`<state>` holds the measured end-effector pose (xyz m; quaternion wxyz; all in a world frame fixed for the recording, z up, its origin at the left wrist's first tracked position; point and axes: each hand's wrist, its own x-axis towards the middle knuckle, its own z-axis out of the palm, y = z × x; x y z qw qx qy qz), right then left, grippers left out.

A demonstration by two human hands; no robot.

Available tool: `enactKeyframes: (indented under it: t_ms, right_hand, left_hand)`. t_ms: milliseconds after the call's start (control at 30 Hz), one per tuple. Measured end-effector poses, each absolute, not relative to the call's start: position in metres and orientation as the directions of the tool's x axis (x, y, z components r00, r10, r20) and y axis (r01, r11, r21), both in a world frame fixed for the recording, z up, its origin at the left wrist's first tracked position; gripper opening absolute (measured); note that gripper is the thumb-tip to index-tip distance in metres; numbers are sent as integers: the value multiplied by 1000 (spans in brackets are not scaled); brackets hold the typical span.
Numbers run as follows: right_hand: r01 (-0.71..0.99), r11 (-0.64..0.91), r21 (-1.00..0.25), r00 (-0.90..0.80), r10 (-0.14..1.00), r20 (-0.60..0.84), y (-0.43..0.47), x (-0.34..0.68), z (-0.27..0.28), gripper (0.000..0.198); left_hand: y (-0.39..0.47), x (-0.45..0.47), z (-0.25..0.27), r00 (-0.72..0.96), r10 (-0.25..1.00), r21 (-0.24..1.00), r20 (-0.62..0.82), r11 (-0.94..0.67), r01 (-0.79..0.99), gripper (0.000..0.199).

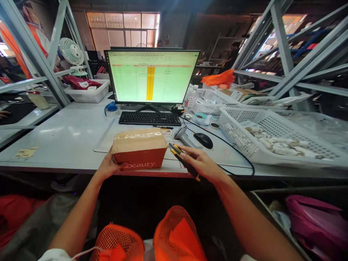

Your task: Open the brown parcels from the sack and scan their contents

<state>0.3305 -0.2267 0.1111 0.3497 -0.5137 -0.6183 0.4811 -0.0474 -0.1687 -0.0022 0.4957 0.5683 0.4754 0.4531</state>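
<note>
A cardboard box (140, 148) with a red side printed "beauty" and shiny clear tape over its top rests at the desk's front edge. My left hand (108, 167) grips its left end, the thumb on the red face. In my right hand (199, 161) is a black and yellow utility knife (185, 162), its tip close to the box's right end. Whether the tip touches the cardboard I cannot tell. Just beyond the box lie a black keyboard (149, 118), a grey barcode scanner (186, 137) and a black mouse (203, 140).
A monitor (152, 78) showing a spreadsheet stands behind the keyboard. White baskets (244, 145) line the right side, one holding small white rolls. A black cable (236, 145) curves across the desk. Blue tape (111, 108) sits left of the keyboard. A pink bag (315, 221) lies below right.
</note>
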Motion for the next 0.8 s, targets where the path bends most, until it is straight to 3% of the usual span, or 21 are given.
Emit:
enactKeyframes:
  t_ms: [100,200,300,433,567,800]
  right_hand:
    - [228,-25,-973,-62,997,-40,-214,340,101,68]
    - [100,-100,-990,118,989,-88,-201,346,86,38]
    - [-66,-142,-988,124,981,-150,-195,347,70,28]
    - [-236,-37,-971,33,998,-46,-202,339,55,55]
    - [-252,81,-964,-20,996,89,-213,320,50,76]
    - [-202,155,-967,-27,986,164,-221,294,54,83]
  left_hand:
    - [-166,-50,-2,131,989,992,69,-82,92,92]
    - [-157,-59,-1,15,987,969,158,-158,190,99]
    - [-148,-68,-1,-120,967,943,225,-186,277,109]
    - [-144,-72,-5,-141,966,947,218,-173,272,122]
    - [-146,-71,-7,-139,969,951,203,-161,266,118]
    - [-147,-70,-7,-156,963,946,220,-171,274,109]
